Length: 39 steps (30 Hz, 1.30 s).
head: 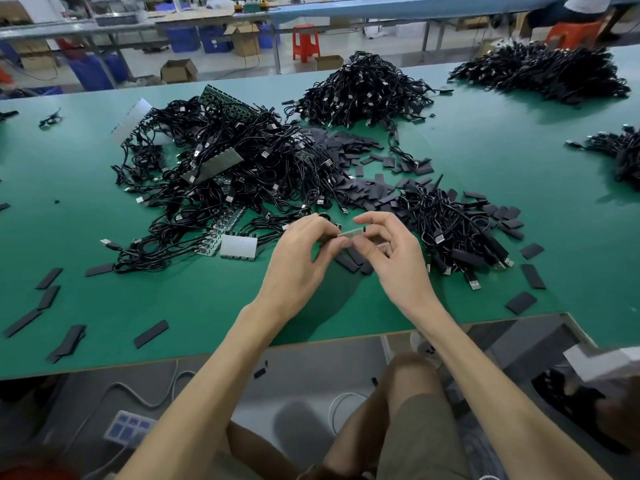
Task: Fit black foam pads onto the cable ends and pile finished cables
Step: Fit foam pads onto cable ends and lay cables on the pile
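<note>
Both hands meet above the green table (207, 299) near its front edge. My left hand (304, 254) and my right hand (388, 251) pinch a small pale cable end (351, 233) between their fingertips. Its black cable runs back into a big tangled heap of cables (235, 168) at the centre left. A smaller pile of cables (450, 226) lies just right of my right hand. Loose black foam pads (349, 147) are spread behind and between the heaps, and a few pads (349, 261) lie under my hands.
More cable piles sit at the back centre (363, 88), back right (547, 71) and far right edge (623, 154). Stray foam pads (52, 306) dot the front left and the front right (521, 302). Small circuit-board strips (221, 233) lie under the big heap.
</note>
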Each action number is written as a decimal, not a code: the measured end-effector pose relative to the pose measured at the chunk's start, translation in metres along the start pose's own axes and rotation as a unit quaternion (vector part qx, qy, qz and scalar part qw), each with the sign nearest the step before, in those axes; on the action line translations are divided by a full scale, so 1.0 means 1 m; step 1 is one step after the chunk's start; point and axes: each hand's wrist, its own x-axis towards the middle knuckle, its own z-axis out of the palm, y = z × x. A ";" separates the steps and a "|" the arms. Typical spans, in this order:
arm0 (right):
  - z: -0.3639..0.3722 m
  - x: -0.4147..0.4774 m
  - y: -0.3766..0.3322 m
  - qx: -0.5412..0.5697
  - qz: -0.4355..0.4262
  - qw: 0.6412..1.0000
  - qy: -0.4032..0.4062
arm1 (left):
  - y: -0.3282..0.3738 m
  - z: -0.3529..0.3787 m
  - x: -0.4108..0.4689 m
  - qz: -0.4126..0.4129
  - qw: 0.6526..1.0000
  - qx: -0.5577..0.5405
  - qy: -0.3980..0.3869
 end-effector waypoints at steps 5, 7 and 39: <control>0.001 0.002 0.005 -0.130 0.044 0.990 0.006 | 0.028 -0.025 0.016 -0.149 0.946 -0.281 0.056; 0.003 0.003 0.006 -0.214 0.073 0.974 -0.029 | 0.033 -0.038 0.023 -0.148 0.940 -0.304 0.040; 0.002 0.003 0.003 -0.189 0.065 0.980 0.010 | -0.024 -0.003 0.002 -0.047 0.998 -0.007 -0.031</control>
